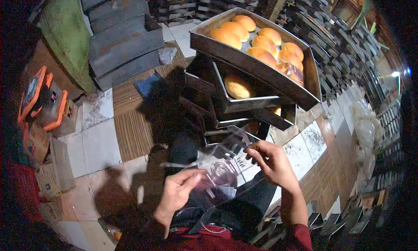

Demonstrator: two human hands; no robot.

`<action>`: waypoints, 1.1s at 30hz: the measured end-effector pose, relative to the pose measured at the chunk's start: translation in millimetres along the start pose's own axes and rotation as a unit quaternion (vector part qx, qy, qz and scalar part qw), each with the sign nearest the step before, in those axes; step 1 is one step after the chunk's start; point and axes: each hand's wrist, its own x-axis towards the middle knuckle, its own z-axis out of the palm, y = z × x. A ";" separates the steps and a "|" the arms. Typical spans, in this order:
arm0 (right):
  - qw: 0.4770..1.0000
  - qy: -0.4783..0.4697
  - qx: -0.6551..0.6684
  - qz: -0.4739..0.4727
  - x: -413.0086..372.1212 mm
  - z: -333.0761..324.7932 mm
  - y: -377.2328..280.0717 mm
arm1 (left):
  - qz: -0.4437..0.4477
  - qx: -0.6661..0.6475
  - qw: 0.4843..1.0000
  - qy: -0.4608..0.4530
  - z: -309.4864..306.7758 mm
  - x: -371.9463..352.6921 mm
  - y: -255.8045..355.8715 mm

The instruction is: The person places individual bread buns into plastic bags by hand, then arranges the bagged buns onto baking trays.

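Note:
A clear plastic bag (220, 168) with printing hangs in front of my lap. My left hand (180, 190) pinches its near left side between thumb and fingers. At the bag's upper right is my right hand (270, 161), its fingers curled and thumb close to the fingertips; whether it grips the film is hard to see. Beyond the hands, a metal tray (257, 61) of several golden buns (224, 38) rests on top of stacked trays. One bun (292, 71) at its right end appears wrapped in plastic. Another bun (238, 86) shows in the tray beneath.
Dark metal pans (122, 37) are stacked at the back left. Orange-edged boxes (50, 103) and cardboard (48, 177) stand at the left. Piles of metal moulds (335, 46) line the right, with plastic bags (366, 124) beside them. The floor is tiled (98, 142).

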 end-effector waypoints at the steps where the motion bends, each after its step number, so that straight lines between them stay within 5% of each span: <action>1: 0.997 0.050 0.059 -0.021 4.4 3.1 -1.7 | 0.024 0.001 1.000 0.020 -5.6 4.0 -4.5; 2: 0.983 0.124 -0.100 -0.094 11.3 3.0 -8.4 | 0.025 -0.002 0.999 0.023 -8.0 4.6 -7.4; 4: 0.935 0.243 -0.156 -0.206 21.2 26.9 -4.6 | 0.067 0.039 0.991 0.113 -7.6 7.0 -9.6; 5: 0.965 0.150 -0.134 -0.171 21.4 23.2 -9.9 | 0.063 0.058 0.969 0.231 -2.5 12.0 -5.6; 8: 0.991 0.099 -0.040 -0.083 46.6 11.8 -16.3 | 0.112 0.087 0.971 0.191 -18.8 31.2 -17.2; 9: 0.964 0.214 -0.085 -0.136 67.9 -0.2 -12.5 | 0.112 0.084 0.971 0.191 -18.8 37.4 -23.0; 11: 0.863 0.399 -0.199 -0.237 134.4 -40.2 -17.5 | 0.032 -0.130 0.962 0.238 -18.3 44.9 -36.3; 12: 0.888 0.367 -0.211 -0.182 161.0 -56.5 -17.8 | 0.031 -0.130 0.962 0.238 -18.9 45.7 -42.8; 14: 0.920 0.228 -0.316 -0.033 218.5 -94.4 12.2 | -0.043 -0.390 0.910 0.135 -18.7 45.1 -51.9; 16: 0.856 0.089 -0.502 0.087 246.7 -114.1 29.4 | -0.036 -0.431 0.886 0.168 -15.9 46.1 -48.2; 17: 0.841 -0.013 -0.537 0.069 251.6 -138.8 44.3 | -0.045 -0.441 0.884 0.147 -20.8 48.1 -50.3; 18: 0.853 0.141 -0.501 0.043 253.2 -127.6 73.8 | -0.054 -0.453 0.881 0.128 -24.2 49.9 -53.7; 20: 0.917 0.121 -0.151 0.349 260.6 -106.0 20.8 | -0.008 -0.396 0.897 0.198 -25.0 52.4 -57.8; 22: 0.956 0.000 -0.084 0.281 253.4 -123.6 38.8 | -0.054 -0.491 0.853 0.167 -27.7 51.3 -53.5; 23: 0.968 0.017 0.003 0.252 244.4 -123.2 42.0 | -0.015 -0.376 0.914 0.155 -28.1 50.6 -58.0; 24: 0.971 0.034 0.091 0.217 240.8 -128.0 46.3 | -0.009 -0.374 0.914 0.158 -27.3 51.5 -52.0; 25: 0.962 0.063 -0.027 0.265 254.9 -142.4 58.7 | -0.028 -0.379 0.909 0.174 -25.5 51.9 -43.4; 26: 0.966 0.038 -0.011 0.257 255.9 -157.3 72.8 | -0.049 -0.383 0.902 0.191 -24.6 51.1 -38.9; 28: 0.985 0.056 -0.047 0.156 244.3 -138.1 55.8 | -0.037 -0.370 0.908 0.191 -25.3 49.6 -41.2; 30: 0.984 0.011 0.132 0.120 228.5 -114.4 31.8 | -0.006 -0.375 0.916 0.142 -25.5 49.0 -42.5; 31: 0.974 -0.025 0.218 0.052 247.8 -129.6 69.7 | -0.001 -0.373 0.917 0.142 -25.3 48.7 -45.1; 33: 0.948 0.028 0.316 0.023 229.0 -123.8 47.1 | -0.014 -0.404 0.901 0.157 -24.3 45.4 -52.6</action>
